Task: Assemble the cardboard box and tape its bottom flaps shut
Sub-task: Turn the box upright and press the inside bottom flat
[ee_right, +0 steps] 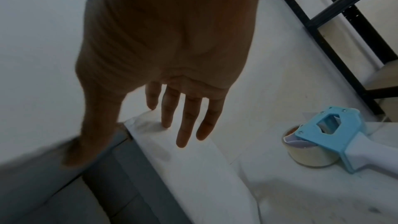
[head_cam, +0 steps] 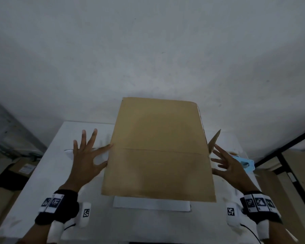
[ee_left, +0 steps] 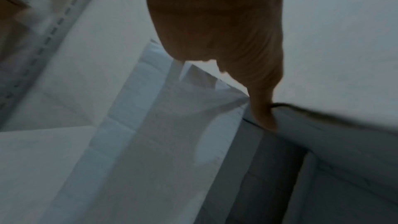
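Observation:
A brown cardboard box (head_cam: 157, 155) stands on the white table (head_cam: 56, 173), its two big flaps folded flat on top and meeting at a seam across the middle. My left hand (head_cam: 88, 155) is spread open at the box's left edge, thumb and forefinger touching the side; the left wrist view shows the thumb (ee_left: 264, 117) on the box edge (ee_left: 323, 159). On the opposite side my right hand (head_cam: 231, 166) is spread open too, its thumb (ee_right: 86, 142) against the box (ee_right: 64, 193). A small flap (head_cam: 214, 141) sticks out past the right edge.
A blue tape dispenser (head_cam: 245, 162) (ee_right: 327, 135) with a clear roll lies on the table just right of my right hand. A white paper strip (head_cam: 151, 205) lies in front of the box. Metal shelving (head_cam: 7, 129) stands left, a black frame (head_cam: 289, 155) right.

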